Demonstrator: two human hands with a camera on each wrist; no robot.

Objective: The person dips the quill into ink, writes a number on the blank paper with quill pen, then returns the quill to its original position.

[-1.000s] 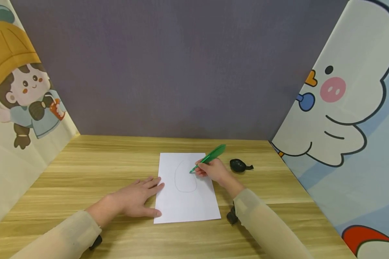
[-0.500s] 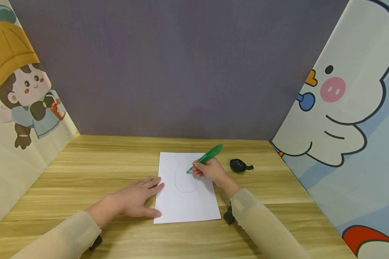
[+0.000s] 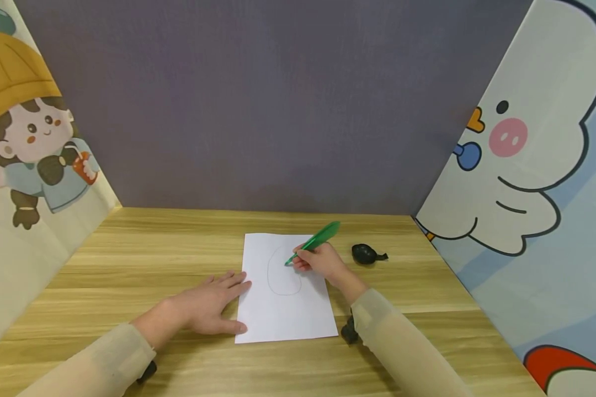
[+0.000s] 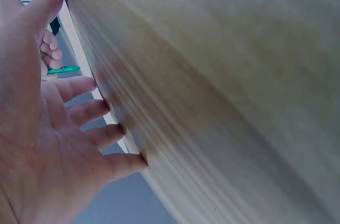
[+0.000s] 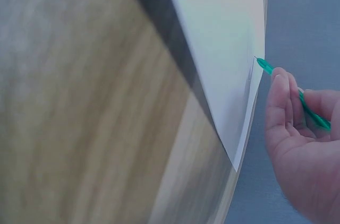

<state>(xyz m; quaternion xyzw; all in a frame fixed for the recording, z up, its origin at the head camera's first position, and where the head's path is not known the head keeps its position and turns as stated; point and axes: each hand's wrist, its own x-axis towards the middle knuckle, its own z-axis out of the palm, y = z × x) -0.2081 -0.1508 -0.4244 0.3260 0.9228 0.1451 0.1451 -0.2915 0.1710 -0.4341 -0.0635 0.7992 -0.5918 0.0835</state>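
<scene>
- Over the last second the right hand (image 3: pixel 320 261) has slid the green feather-shaped pen (image 3: pixel 314 242) a little leftward across the sheet of white paper (image 3: pixel 285 309); its tip has gone from the right side of the drawn oval outline (image 3: pixel 284 274) to a spot inside the outline's upper part.
- That suggests the drawing is being carried on, with a stroke now being laid within the oval.
- The right hand's fingers are curled round the pen's lower shaft, tip on the paper, plume slanting up and away to the right.
- The left hand (image 3: pixel 206 306) has not shifted: it lies flat with fingers straight and spread, fingertips pressing the paper's left edge onto the desk (image 3: pixel 144 259).
- A small black object (image 3: pixel 366 253) lies on the desk just right of the paper.
</scene>
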